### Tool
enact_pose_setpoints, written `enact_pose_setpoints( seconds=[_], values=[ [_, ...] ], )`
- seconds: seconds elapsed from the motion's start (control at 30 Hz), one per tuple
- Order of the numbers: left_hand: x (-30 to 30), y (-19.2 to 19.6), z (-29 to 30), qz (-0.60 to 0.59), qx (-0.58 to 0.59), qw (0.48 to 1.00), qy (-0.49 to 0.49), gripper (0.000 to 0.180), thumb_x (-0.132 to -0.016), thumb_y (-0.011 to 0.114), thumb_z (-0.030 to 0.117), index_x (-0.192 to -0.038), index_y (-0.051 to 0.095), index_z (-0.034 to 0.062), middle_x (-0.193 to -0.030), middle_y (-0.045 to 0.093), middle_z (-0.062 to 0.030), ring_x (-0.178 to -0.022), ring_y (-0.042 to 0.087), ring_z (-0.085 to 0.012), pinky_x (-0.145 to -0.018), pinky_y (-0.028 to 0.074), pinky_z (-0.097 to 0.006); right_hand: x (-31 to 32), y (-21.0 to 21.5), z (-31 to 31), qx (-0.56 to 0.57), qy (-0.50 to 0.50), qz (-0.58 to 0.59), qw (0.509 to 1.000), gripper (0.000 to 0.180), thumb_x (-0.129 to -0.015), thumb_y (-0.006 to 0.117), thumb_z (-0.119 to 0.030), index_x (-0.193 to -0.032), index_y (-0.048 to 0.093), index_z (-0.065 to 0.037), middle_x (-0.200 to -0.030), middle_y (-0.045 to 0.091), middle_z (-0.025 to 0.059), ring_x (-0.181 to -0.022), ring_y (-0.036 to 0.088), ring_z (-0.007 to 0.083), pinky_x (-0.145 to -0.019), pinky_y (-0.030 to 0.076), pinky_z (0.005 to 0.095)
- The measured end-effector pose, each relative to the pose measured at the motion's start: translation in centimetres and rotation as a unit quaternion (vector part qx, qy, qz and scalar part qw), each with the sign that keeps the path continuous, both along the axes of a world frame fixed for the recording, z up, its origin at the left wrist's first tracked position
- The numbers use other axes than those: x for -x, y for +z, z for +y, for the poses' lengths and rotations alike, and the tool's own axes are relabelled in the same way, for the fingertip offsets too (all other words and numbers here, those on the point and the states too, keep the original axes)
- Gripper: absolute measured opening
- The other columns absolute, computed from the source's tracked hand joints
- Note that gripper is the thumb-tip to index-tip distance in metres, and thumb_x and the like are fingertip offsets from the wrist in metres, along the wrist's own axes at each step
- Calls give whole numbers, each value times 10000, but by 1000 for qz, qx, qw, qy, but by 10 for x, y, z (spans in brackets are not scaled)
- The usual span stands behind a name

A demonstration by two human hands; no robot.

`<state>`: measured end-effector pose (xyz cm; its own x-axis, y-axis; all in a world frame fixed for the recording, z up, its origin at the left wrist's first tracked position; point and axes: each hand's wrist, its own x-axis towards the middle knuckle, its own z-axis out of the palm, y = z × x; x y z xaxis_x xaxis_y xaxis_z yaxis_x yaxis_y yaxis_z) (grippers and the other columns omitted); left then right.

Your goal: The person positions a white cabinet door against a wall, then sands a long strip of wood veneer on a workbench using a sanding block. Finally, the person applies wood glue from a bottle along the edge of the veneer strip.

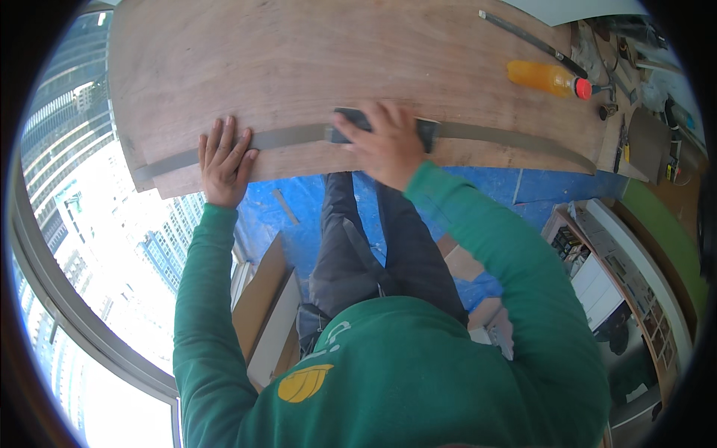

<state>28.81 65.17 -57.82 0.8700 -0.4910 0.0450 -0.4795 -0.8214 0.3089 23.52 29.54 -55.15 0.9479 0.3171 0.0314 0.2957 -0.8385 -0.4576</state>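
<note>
A long, narrow grey-brown strip (508, 137) lies across a plywood board (299, 52), close to the board's near edge. My left hand (226, 166) rests on the strip's left part, palm down with its fingers stretched out and holding nothing. Over the middle of the strip, my right hand (391, 143) grips a dark, flat sanding block (426, 134) from above. The block sits along the strip, its ends showing on both sides of the hand. Slight motion blur softens the fingers, and the block's underside is hidden.
At the back right lie a long metal bar with a dark handle (534, 43), an orange drink bottle (541, 77) with a red cap, and a hammer (609, 110). Blue sheeting (276, 201) covers the floor. A large window (112, 224) is on the left; an open-topped box (590, 261) stands right.
</note>
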Motion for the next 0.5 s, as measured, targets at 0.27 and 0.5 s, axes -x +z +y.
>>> enact_pose_setpoints(
  seconds=[0.27,0.5],
  values=[
    [1,-6,4,-7,2,1000,-8,396,-1004,699,315,-1363,738,150,-1591,545,-110,-1548,400,-325,-1287,211,-536,16,-6,-29,5,-33,-19,999,619,-890,800,-316,-1482,622,-298,-1326,571,110,-1215,526,357,-1014,410,543],
    [0,-7,-1,-18,1,1000,-15,409,-1008,694,299,-1387,720,147,-1607,527,-103,-1556,387,-324,-1287,210,-546,107,3,-255,123,-319,-19,939,623,-897,791,-216,-1498,627,-225,-1324,575,191,-1207,535,406,-1046,453,509]
  ],
)
